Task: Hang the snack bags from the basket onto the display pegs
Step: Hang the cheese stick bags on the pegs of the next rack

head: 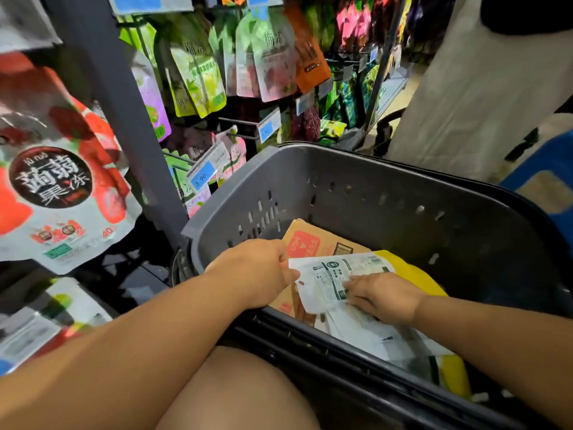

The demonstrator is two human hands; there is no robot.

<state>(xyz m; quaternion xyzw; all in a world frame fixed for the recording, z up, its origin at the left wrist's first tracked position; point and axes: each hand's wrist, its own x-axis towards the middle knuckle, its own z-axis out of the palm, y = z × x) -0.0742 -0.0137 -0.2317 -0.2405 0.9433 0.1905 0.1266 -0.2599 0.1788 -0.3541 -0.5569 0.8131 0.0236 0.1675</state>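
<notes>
Your left hand (257,271) pinches left edge of white snack bag (328,282), inside grey basket (372,187). Your right hand (384,296) grips same bag's right side, fingers curled. Bag lies over cardboard (310,243) and more white bags (372,333) in basket. Display pegs (238,121) hang beyond basket's far-left rim.

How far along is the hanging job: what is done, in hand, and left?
Done: bags hang on the pegs, by whom is not shown. In hand: the left hand and right hand hold a white bag in the basket. Left: more white bags lie under it, not yet hung.
</notes>
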